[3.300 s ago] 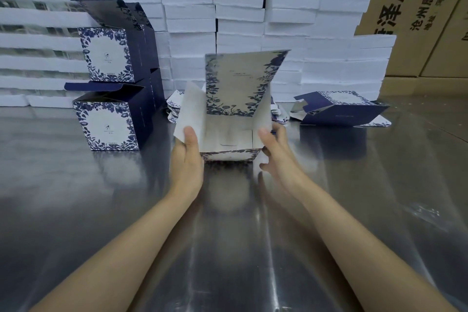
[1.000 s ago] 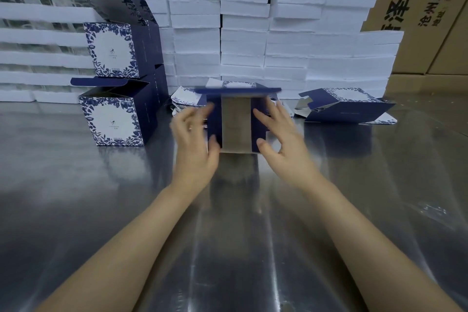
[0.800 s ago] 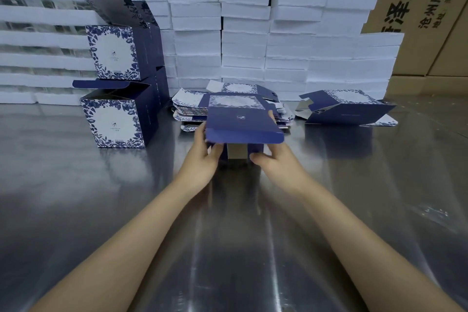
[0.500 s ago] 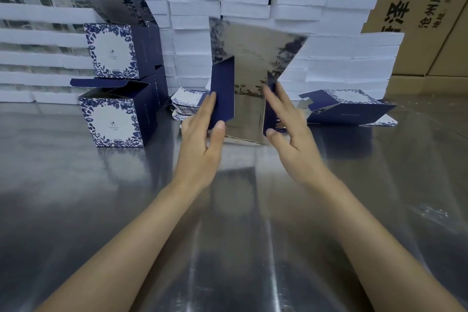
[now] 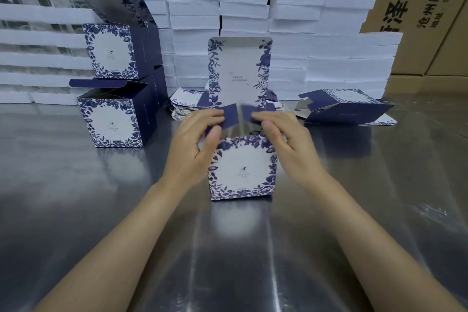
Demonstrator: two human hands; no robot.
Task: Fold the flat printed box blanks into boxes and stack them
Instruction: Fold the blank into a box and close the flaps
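A folded box (image 5: 241,167) stands upright on the steel table (image 5: 76,210), grasped from both sides at its open top. Its near face is printed white with a dark blue floral border and a small mark at the centre. The lid flap (image 5: 239,71) is raised upright just beyond the grip, and its silvery inner side with flowered margins and a few lines of small text is shown. The left side flap (image 5: 230,115) is held between the curled fingers and thumb of the left hand (image 5: 192,149), and the right side flap (image 5: 249,110) in the same way by the right hand (image 5: 293,149). Both navy flaps are tilted inward over the opening, and their tips are blurred and nearly met.

Just behind the grip, a pile of flat blanks (image 5: 187,105) is spread on the table. Beyond and to the left of the grip, well apart, two finished boxes are stacked, the upper box (image 5: 111,50) on the lower box (image 5: 111,124), both with lids open. To the right and beyond, a half-formed box (image 5: 347,111) is laid on its side. A wall of white foam slabs (image 5: 243,7) is stacked along the far edge, with brown cartons (image 5: 417,7) behind it. Bare reflective tabletop is left on both sides of the grip and on its near side, under the forearms.
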